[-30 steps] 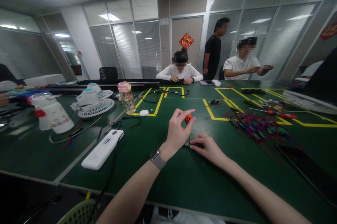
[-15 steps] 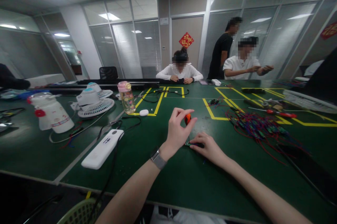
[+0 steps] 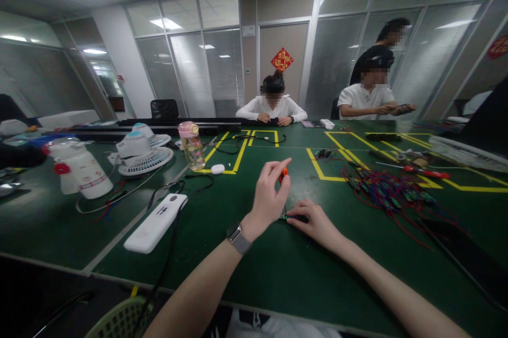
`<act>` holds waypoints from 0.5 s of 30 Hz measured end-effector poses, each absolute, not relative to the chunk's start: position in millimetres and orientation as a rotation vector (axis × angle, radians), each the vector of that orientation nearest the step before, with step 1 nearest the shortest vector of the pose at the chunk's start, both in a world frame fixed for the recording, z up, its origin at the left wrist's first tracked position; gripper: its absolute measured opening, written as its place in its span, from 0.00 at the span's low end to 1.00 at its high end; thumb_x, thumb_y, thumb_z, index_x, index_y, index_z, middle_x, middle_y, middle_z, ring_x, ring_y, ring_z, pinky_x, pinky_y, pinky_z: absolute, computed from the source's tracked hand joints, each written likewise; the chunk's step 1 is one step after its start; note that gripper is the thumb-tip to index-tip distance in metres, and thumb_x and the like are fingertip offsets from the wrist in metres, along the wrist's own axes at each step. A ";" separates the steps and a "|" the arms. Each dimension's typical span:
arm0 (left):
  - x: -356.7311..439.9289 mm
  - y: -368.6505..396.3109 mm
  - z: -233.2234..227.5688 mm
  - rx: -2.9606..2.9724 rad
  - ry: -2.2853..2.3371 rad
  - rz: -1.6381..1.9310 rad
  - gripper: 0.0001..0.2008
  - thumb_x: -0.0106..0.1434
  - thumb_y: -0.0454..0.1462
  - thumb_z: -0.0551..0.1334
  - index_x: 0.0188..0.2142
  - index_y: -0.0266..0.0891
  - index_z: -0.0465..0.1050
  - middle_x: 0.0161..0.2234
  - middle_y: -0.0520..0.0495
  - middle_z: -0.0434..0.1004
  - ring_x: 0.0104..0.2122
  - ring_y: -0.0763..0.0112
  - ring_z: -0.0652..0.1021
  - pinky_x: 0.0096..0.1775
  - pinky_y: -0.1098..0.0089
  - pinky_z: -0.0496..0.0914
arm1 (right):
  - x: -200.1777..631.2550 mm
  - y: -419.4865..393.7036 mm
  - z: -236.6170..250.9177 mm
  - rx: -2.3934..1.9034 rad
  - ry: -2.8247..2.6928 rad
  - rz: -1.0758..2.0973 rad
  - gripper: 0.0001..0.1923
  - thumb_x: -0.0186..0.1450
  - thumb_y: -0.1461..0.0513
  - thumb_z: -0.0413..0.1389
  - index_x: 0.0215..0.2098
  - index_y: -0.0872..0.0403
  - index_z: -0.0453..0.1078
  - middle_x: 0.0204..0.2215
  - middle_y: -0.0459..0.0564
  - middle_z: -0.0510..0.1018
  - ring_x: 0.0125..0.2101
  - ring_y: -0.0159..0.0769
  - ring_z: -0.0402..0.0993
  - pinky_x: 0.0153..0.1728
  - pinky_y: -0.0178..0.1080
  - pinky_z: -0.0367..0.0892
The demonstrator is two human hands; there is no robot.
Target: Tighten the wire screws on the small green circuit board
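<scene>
My left hand [image 3: 268,192], with a watch on the wrist, has its fingers around the orange handle of a small screwdriver [image 3: 283,174]. The screwdriver stands nearly upright, its thin shaft reaching down to a small green circuit board [image 3: 283,217] on the table. Part of the handle is hidden by my fingers. My right hand [image 3: 313,220] rests low on the table, its fingertips closed on the edge of that board and its dark wires. Where the screwdriver's tip meets the board is too small to make out.
To the right lies a tangled pile of wired circuit boards [image 3: 391,187] beside a red-handled screwdriver [image 3: 431,173]. A white power bank [image 3: 156,221], a pink-lidded bottle [image 3: 191,145], a white bottle [image 3: 87,169] and fans [image 3: 145,161] stand left. Co-workers sit across the green table [image 3: 246,269].
The fingers of my left hand have shifted around the screwdriver handle, covering more of it. My right hand stays put. A standing person in black has moved right, behind a seated co-worker.
</scene>
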State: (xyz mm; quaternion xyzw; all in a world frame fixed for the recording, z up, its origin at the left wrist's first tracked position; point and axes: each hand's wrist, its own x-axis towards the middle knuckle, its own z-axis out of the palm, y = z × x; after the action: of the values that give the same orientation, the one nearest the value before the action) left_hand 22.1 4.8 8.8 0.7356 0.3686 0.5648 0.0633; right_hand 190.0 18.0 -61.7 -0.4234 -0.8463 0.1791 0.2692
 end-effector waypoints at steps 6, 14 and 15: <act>23.7 6.3 8.3 2.242 1.118 1.693 0.17 0.65 0.31 0.56 0.53 0.42 0.68 0.38 0.48 0.72 0.38 0.70 0.74 0.43 0.67 0.70 | 190.1 19.0 -63.6 -1.136 -2.282 0.472 0.09 0.63 0.58 0.59 0.39 0.51 0.79 0.32 0.51 0.77 0.37 0.42 0.70 0.40 0.42 0.66; 21.2 5.1 7.5 2.242 1.242 1.723 0.17 0.68 0.33 0.53 0.55 0.41 0.67 0.42 0.46 0.69 0.42 0.68 0.73 0.45 0.66 0.69 | 190.9 21.0 -66.4 -1.117 -2.274 0.493 0.09 0.62 0.59 0.59 0.39 0.50 0.79 0.32 0.51 0.78 0.37 0.41 0.70 0.41 0.41 0.66; 21.4 5.2 7.3 2.250 1.209 1.722 0.18 0.68 0.31 0.51 0.56 0.41 0.65 0.43 0.45 0.70 0.43 0.68 0.73 0.46 0.66 0.69 | 190.8 20.8 -66.0 -1.118 -2.272 0.492 0.09 0.62 0.59 0.59 0.39 0.50 0.79 0.32 0.51 0.78 0.37 0.41 0.70 0.40 0.41 0.66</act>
State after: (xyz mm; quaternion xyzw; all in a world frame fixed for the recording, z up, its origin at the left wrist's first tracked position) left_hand 21.4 5.2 7.3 0.7301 0.3923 0.5587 0.0306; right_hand 190.8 20.8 -66.0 -0.4164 -0.8462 0.1834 0.2775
